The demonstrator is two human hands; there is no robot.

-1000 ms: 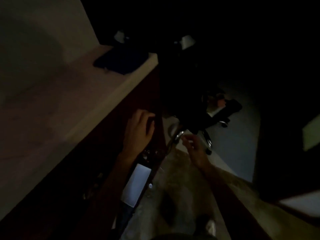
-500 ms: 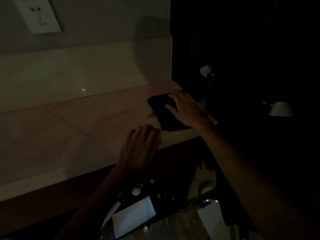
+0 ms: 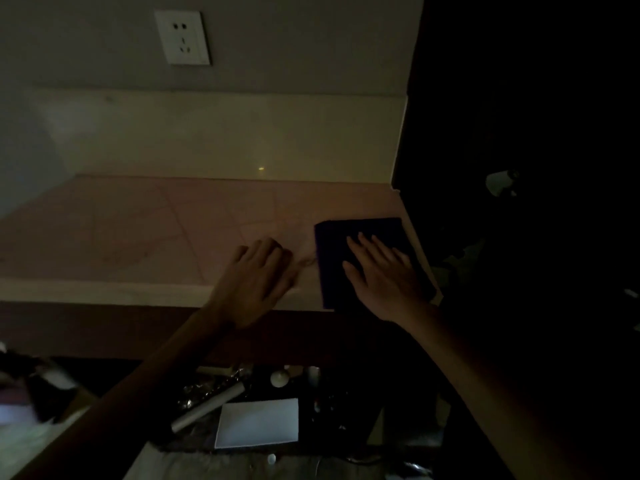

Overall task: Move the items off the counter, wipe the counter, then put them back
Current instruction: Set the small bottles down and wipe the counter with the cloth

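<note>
The room is dim. A folded dark cloth (image 3: pixel 332 244) lies flat near the right end of the pale pink counter (image 3: pixel 138 230). My right hand (image 3: pixel 381 275) presses on the cloth with its fingers spread straight. My left hand (image 3: pixel 254 278) rests on the bare counter just left of the cloth, near the front edge, its fingertips bent down onto the surface and holding nothing. No other item stands on the counter top.
A white wall socket (image 3: pixel 182 37) sits above the cream backsplash (image 3: pixel 207 133). Below the counter's front edge lie a white card (image 3: pixel 258 422), a pale tube (image 3: pixel 207 405) and small dark items. Right of the counter everything is black.
My view rose from the floor to the counter. My right hand came up onto the cloth and my left hand moved from the counter's side onto its top.
</note>
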